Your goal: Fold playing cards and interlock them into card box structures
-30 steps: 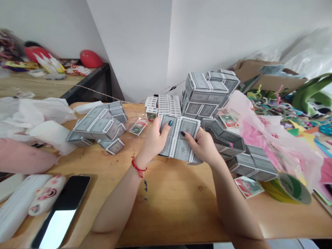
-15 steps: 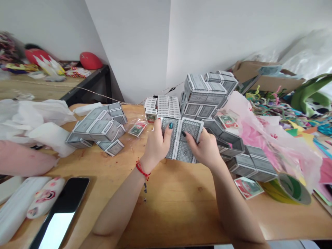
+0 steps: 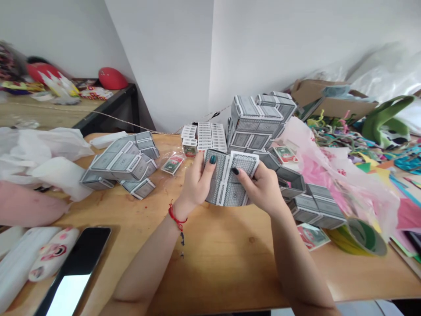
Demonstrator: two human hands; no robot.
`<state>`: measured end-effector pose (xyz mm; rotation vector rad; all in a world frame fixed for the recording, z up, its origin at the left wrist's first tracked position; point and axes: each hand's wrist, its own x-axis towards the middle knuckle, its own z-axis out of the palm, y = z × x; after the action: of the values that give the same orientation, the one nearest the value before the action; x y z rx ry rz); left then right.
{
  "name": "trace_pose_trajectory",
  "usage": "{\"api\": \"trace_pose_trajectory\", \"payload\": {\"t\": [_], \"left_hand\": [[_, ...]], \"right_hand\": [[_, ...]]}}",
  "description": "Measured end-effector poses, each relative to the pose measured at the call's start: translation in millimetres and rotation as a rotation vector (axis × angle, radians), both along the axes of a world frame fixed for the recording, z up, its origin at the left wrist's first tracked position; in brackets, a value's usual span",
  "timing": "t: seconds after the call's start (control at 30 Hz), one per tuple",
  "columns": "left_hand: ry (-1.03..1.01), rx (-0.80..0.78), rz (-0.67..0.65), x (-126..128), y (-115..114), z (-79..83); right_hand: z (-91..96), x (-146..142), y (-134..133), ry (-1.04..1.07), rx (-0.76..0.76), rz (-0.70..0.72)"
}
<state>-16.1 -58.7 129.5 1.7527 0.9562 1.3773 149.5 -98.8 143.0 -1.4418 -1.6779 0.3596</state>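
Observation:
Between my hands, above the wooden table [image 3: 210, 263], is a panel of joined playing cards [image 3: 217, 184] with grey patterned backs toward me. My left hand [image 3: 195, 182] grips its left side, thumb flat on the front. At the opposite side my right hand [image 3: 263, 186] pinches the panel, its thumb pressing on a card near the upper right. The fingers behind the panel are hidden. Beyond it stand small card packs [image 3: 205, 136] in rows and a tall stack of card-built boxes [image 3: 255, 118].
More folded card boxes lie at left [image 3: 121, 160] and right [image 3: 317, 206]. A card pack [image 3: 173, 164] rests near the left group. A yellow tape roll [image 3: 360, 237] sits at right, beside a pink plastic bag [image 3: 315, 153]. A phone [image 3: 77, 267] lies front left.
The view has shifted slightly. Both hands keep hold of the card panel, whose right card now tilts a little more against the left part.

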Motion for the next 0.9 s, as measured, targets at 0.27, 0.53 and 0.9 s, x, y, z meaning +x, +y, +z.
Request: {"api": "trace_pose_trajectory", "payload": {"t": [0.27,0.53,0.9], "left_hand": [[-0.037,-0.193,-0.115,-4.7,7.2,-0.8],[0.18,-0.035,0.209,-4.4,5.8,-1.0],[0.219,-0.03,0.262,0.9,4.0,-7.4]], "right_hand": [[0.0,-1.6,2.2,0.208,-0.105,0.196],[-5.2,-8.2,4.6,-0.144,0.005,-0.087],[-15.7,-21.4,8.7,-0.075,0.084,-0.232]]}}
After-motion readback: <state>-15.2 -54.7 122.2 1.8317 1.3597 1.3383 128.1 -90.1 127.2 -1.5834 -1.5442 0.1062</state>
